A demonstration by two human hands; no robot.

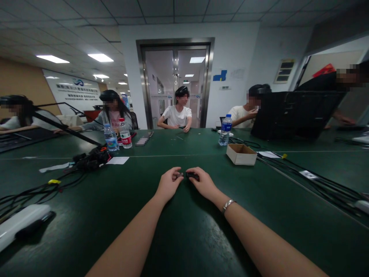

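Note:
Both hands meet, a small gap apart, over the green table [184,215]. In my right hand [205,183] is a small black object [192,176], pinched between thumb and fingers; its kind cannot be made out. My left hand [167,185] has its thumb and fingers curled together in a pinch. Something tiny and dark seems to show at the left fingertips, too small to name. A silver bracelet [228,205] circles my right wrist.
An open cardboard box [241,157] lies beyond my right hand, beside a water bottle [225,130]. Two more bottles [125,134] stand far left. Cables [311,179] run along the right, a black clamp arm [92,157] along the left. Several people sit around the table.

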